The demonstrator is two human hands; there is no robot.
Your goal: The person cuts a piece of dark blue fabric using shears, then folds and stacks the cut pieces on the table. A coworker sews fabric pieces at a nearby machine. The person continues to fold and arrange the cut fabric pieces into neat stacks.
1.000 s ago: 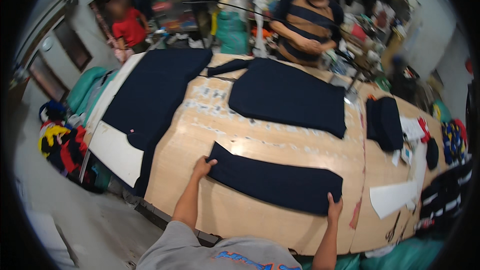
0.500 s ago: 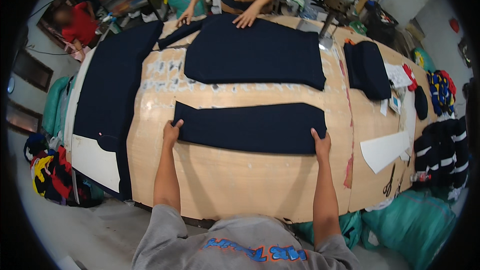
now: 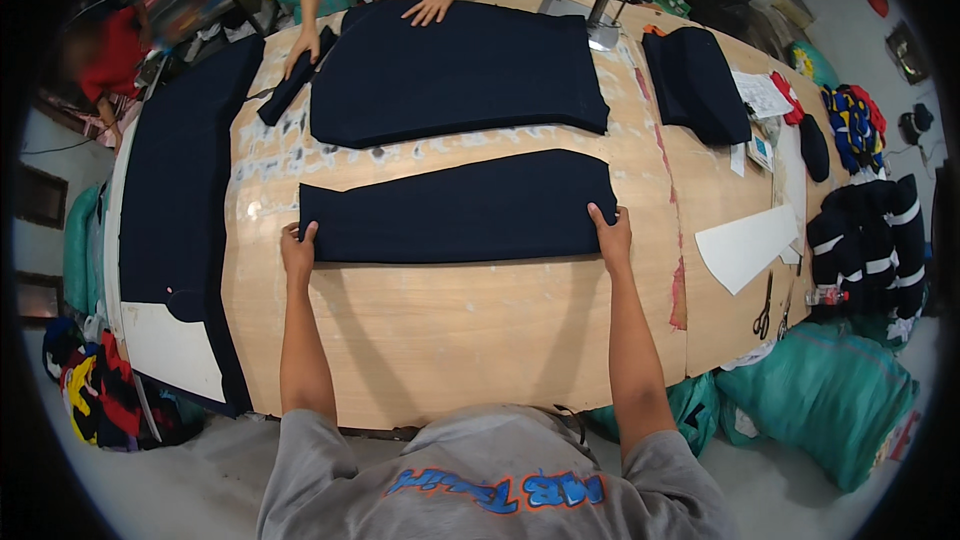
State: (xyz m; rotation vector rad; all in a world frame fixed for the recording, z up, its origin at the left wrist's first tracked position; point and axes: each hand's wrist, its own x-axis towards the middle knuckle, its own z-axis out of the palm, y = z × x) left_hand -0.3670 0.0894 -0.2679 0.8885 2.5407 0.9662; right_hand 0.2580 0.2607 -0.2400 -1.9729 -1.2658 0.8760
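Note:
A long dark navy fabric panel (image 3: 455,210), shaped like a sleeve, lies stretched across the wooden table between my hands. My left hand (image 3: 298,245) pinches its left end near the lower corner, thumb on top. Its right end is held in my right hand (image 3: 612,233), also thumb on top. Just beyond lies a larger navy fabric panel (image 3: 455,70), with a co-worker's hand (image 3: 432,6) flat on its far edge. The co-worker's other hand (image 3: 303,48) is on a narrow navy fabric strip (image 3: 290,90).
Navy fabric (image 3: 180,180) covers the table's left end. Folded navy pieces (image 3: 700,85), white paper (image 3: 745,248) and scissors (image 3: 763,310) lie on the right. A machine (image 3: 608,0) stands at the far edge. Green sacks (image 3: 820,390) sit on the floor at right.
The view has shifted, so the table sits further left and higher. The co-worker's hand has come onto the narrow strip, which is now angled more steeply. My hands keep their hold.

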